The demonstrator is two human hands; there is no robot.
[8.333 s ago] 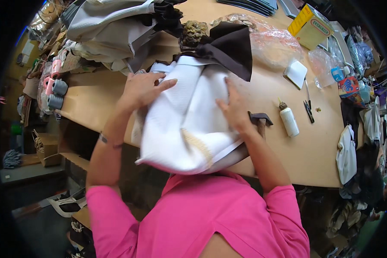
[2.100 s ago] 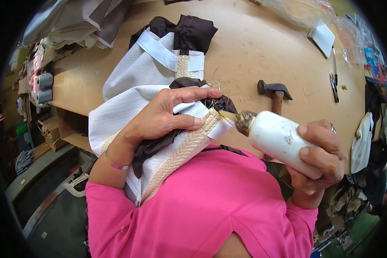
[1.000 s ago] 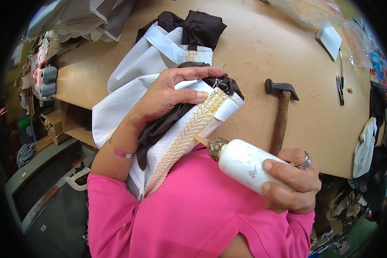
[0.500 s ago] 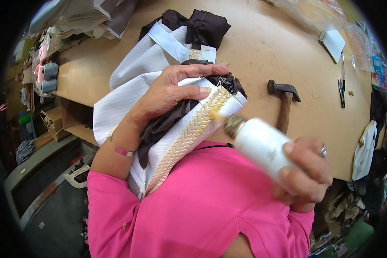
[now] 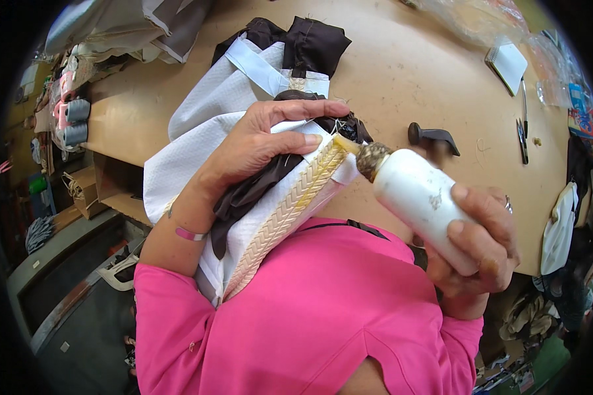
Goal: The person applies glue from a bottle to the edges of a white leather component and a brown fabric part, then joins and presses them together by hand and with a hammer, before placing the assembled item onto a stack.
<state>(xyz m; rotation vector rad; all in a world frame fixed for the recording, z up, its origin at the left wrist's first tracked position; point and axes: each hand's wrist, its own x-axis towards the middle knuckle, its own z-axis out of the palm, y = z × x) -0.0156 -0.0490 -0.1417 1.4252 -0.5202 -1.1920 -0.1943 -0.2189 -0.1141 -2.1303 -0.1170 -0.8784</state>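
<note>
My left hand is closed on the upper end of a white fabric bag piece, thumb on the near side and fingers stretched along the far edge. Dark brown lining bunches up beneath that hand. Along the piece's near side runs a cream braided strip, with yellowish glue smeared on its upper part. In my right hand is a white glue bottle, tilted to the left. Its crusted neck ends in a yellowish tip, which touches or nearly touches the strip's upper end.
A hammer lies beyond the bottle, its handle mostly hidden. At the right of the wooden table are a notepad, a pen and a slim dark tool. Grey thread spools stand left; clear plastic lies far right.
My right hand and the glue bottle have shifted slightly right, while the bottle's tip has gone up along the strip to its upper end. The left hand keeps its hold.
</note>
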